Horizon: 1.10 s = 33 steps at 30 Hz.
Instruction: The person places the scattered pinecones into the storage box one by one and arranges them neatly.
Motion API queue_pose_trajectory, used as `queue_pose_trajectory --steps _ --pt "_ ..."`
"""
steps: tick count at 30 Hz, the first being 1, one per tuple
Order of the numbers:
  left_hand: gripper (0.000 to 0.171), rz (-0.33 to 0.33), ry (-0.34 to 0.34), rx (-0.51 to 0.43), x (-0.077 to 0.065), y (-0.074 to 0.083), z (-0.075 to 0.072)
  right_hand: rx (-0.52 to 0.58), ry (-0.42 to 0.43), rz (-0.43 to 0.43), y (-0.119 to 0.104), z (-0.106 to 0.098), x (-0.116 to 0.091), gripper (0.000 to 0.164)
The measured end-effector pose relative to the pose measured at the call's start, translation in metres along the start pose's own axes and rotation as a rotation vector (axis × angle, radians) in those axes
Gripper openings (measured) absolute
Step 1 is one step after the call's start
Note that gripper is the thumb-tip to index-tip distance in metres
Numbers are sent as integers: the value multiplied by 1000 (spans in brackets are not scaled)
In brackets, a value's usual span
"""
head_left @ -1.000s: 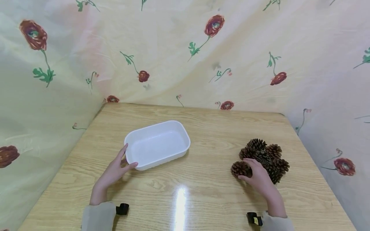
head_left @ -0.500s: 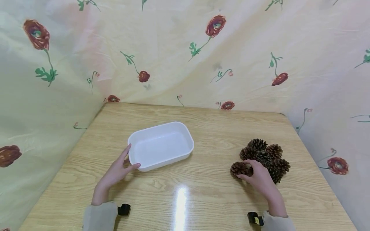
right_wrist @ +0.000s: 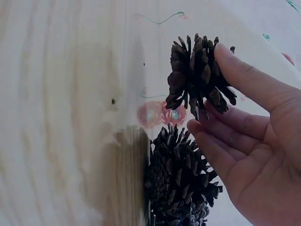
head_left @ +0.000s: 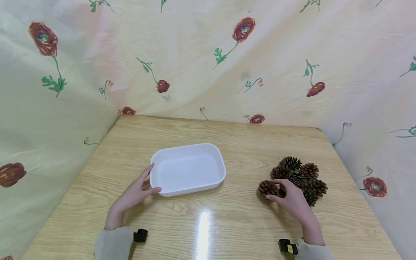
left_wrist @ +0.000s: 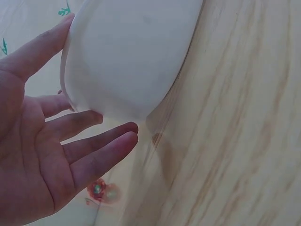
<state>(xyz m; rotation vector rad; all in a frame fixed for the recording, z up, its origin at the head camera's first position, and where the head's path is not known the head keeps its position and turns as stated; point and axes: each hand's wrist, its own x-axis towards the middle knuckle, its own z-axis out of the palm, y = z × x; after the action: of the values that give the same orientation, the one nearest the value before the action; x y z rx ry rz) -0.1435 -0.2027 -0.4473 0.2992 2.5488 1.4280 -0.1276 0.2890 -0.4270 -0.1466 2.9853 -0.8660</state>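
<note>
On a pale, wood-grained bench (head_left: 240, 224), left of centre, a smooth white dish in the shape of a rounded rectangle (head_left: 187, 173) is touched at its near left corner by the left grip (head_left: 134, 193). Its thumb and fingers are held spread and nearly straight against the outside, not curled around the wall. In the left wrist view one end of the dish is cut off by the top edge, and one fingertip is partly covered by the corner.

Well to the right, a brown, open-scaled pine cone (head_left: 267, 188) is pinched between the thumb and fingers of the right grip (head_left: 292, 198). Whether the cone is borne by the bench cannot be told. Just beside it, a heap of similar dark brown cones (head_left: 296, 179) is partly hidden by the hand; the cones are overlapped, so no sure count can be made, and the heap is cropped at the bottom of the right wrist view.

Two beige sleeves (head_left: 113, 242) are cut off by the lower edge. Behind, a cream cloth printed with red flowers (head_left: 195, 54) is cropped on three sides.
</note>
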Motion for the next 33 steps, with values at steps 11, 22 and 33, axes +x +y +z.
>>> queue_pose_trajectory --steps 11,22,33 --pt "92 -4 -78 6 1 4 2 115 37 -20 -1 0 1 62" --pt "94 22 -149 -14 2 11 11 188 43 -33 -10 -4 1 59" --pt "95 76 -204 -61 8 18 25 273 70 -112 -19 -1 6 60"
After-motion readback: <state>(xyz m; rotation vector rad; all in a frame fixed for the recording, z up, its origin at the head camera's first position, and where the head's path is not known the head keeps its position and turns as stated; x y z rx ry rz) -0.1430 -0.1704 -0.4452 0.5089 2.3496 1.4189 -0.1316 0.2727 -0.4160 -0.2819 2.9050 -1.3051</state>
